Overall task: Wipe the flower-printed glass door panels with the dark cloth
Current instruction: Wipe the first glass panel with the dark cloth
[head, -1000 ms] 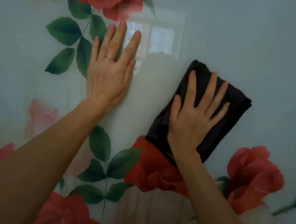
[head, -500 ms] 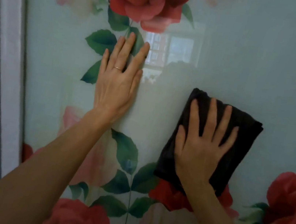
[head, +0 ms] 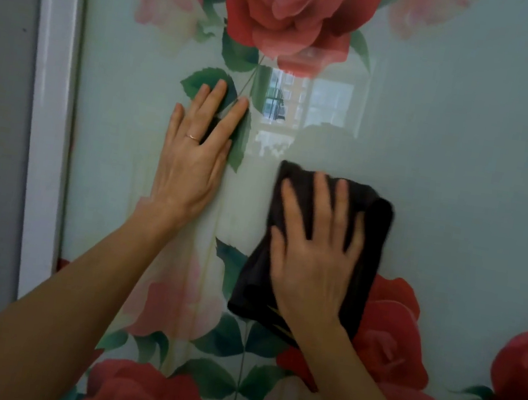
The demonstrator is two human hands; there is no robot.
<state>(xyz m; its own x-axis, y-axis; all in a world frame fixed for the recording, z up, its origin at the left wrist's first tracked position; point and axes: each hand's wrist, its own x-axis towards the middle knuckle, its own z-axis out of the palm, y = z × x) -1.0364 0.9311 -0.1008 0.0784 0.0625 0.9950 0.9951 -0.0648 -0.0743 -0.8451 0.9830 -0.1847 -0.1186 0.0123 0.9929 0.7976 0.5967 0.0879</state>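
The wiping is going on right now, and I think it is somewhere in the middle. The dark cloth [head: 375,223] sits on the glass door panel [head: 469,145], below the big red rose [head: 300,17] and a little to the right of it. The right hand [head: 313,251] lies on top of the cloth with its fingers spread wide and flat. It pushes the cloth onto the glass and does not grab it. The hand looks a bit smeary, so I think it is moving.

The left hand [head: 188,168] is flat on the bare glass too, below the rose and a little to the left. Its fingers are straight and it holds nothing. There is a thin ring [head: 192,137] on one finger. It seems to just steady the door.

I cannot tell which parts are clean already. The glass is shiny under the rose, where a window [head: 308,103] shows in it, but I see no dirt or wet marks anywhere. Only this one panel is in sight, so other panels are most likely still to do, and so is the glass far off to the right of the rose.

A moment ago the cloth was farther out to the right of the rose. It has slid left, closer to the spot right under it. The left hand has crept a little left as well. More of the white frame [head: 48,99], far left of the rose, shows now than before.
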